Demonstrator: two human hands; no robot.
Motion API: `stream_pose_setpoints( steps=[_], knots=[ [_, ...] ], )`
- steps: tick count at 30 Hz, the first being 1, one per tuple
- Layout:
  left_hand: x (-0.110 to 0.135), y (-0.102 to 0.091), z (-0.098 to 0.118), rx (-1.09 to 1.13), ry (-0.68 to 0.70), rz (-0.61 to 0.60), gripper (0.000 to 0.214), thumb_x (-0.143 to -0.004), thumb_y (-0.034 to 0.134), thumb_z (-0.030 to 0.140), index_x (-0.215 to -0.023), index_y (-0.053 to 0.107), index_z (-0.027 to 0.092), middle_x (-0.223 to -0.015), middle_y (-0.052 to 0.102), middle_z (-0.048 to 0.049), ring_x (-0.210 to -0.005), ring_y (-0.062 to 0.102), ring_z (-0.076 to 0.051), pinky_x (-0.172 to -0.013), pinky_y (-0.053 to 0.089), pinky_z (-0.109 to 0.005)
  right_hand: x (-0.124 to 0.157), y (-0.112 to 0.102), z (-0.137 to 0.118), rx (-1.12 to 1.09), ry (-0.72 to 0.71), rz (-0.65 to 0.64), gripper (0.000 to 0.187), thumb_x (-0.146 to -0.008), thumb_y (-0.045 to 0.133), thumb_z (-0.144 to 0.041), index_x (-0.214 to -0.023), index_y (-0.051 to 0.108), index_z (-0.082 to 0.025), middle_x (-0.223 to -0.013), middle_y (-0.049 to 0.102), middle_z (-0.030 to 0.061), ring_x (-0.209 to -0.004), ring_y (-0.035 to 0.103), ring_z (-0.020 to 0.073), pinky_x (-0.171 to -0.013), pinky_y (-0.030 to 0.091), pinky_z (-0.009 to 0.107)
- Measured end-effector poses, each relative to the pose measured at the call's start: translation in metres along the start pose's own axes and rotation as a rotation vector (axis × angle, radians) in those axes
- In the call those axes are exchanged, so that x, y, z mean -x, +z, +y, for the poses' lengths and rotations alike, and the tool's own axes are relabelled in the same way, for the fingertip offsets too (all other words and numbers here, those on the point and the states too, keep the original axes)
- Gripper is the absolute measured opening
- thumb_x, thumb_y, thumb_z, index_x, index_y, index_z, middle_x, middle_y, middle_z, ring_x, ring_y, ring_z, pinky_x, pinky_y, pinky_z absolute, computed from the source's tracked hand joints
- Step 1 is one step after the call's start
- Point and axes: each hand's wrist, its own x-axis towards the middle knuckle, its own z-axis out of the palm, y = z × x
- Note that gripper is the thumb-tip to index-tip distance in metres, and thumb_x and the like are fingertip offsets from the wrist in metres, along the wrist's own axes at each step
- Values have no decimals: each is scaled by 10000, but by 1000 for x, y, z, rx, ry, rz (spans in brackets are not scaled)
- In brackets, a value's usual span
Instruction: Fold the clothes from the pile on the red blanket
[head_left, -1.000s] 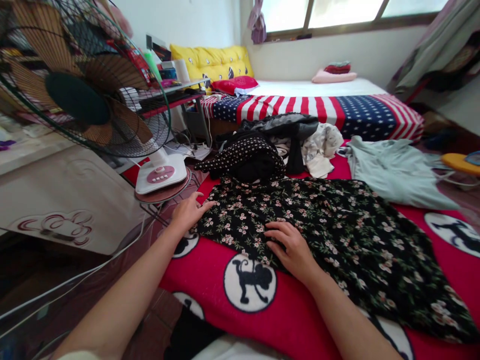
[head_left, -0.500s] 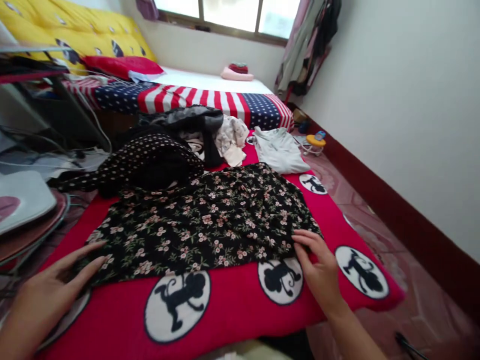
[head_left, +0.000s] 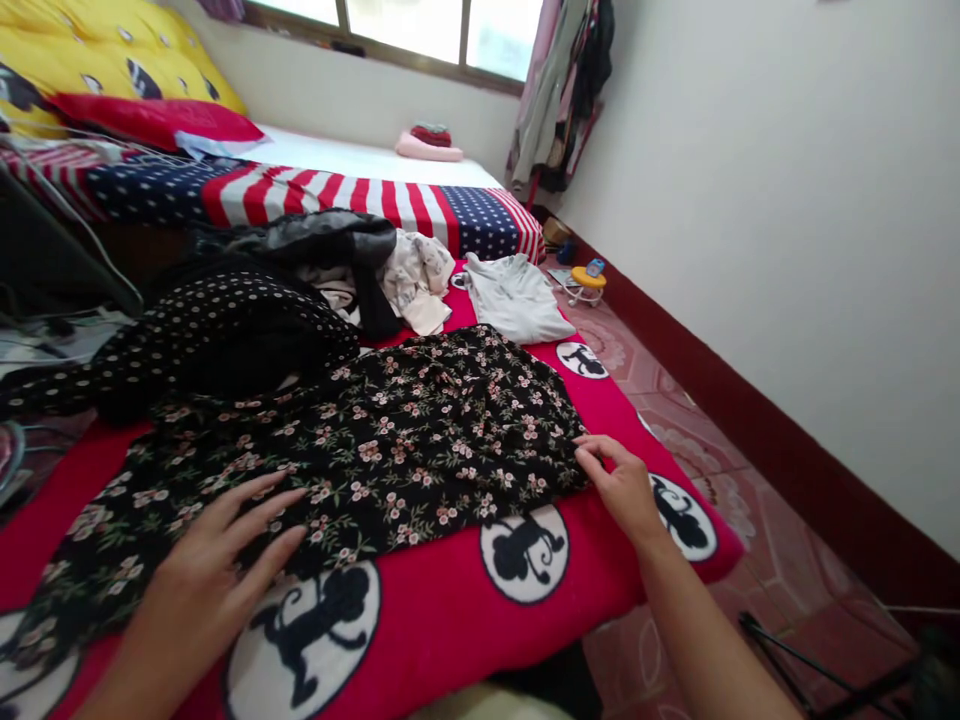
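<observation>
A black garment with pink flowers and green leaves (head_left: pixel 420 430) is spread out on a red cover with monkey circles (head_left: pixel 442 600). My left hand (head_left: pixel 214 570) is open, its fingers spread over the garment's near left part. At the garment's right edge, my right hand (head_left: pixel 619 485) pinches the cloth between thumb and fingers. Behind the garment's left side lies a black polka-dot garment (head_left: pixel 225 310), bunched up. A pale grey garment (head_left: pixel 517 300) lies folded near the far right corner of the cover.
A heap of dark and white clothes (head_left: pixel 345 250) lies at the far end. Beyond it stands a bed with a striped and starred sheet (head_left: pixel 337 200). A small yellow stool (head_left: pixel 589 278) is by the right wall. Black metal legs (head_left: pixel 780 650) show at lower right.
My left hand has moved right from the garment's left end onto its body. My right hand stays at the right edge. The view has shifted to the right.
</observation>
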Motion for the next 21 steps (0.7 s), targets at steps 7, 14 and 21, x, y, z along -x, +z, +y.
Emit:
stream_pose_setpoints(
  steps=[7, 14, 21],
  knots=[
    [-9, 25, 24, -225, 198, -137, 633, -877, 497, 485, -1477, 322, 388, -1586, 242, -10, -1433, 255, -356, -1151, 195, -623, 0, -1, 18, 298, 46, 68, 256, -822, 560, -388, -648, 583, -202, -770, 637, 41, -697, 571, 190, -677, 425, 324],
    [-10, 19, 34, -192, 226, -129, 642, -867, 540, 497, -1467, 349, 371, -1593, 217, -32, -1445, 219, -358, -1134, 221, -640, -23, 15, 1, 220, -67, 40, 161, -795, 577, -322, -868, 647, -197, -898, 651, 54, -769, 609, 199, -728, 466, 344],
    [-36, 41, 75, -91, 254, -205, 572, -924, 490, 464, -1467, 350, 355, -1573, 274, -37, -1438, 265, -306, -1136, 280, -587, -114, 70, -44, 24, -68, -176, 153, -780, 578, -217, -864, 692, -159, -835, 716, 51, -751, 649, 177, -714, 488, 284]
  ],
)
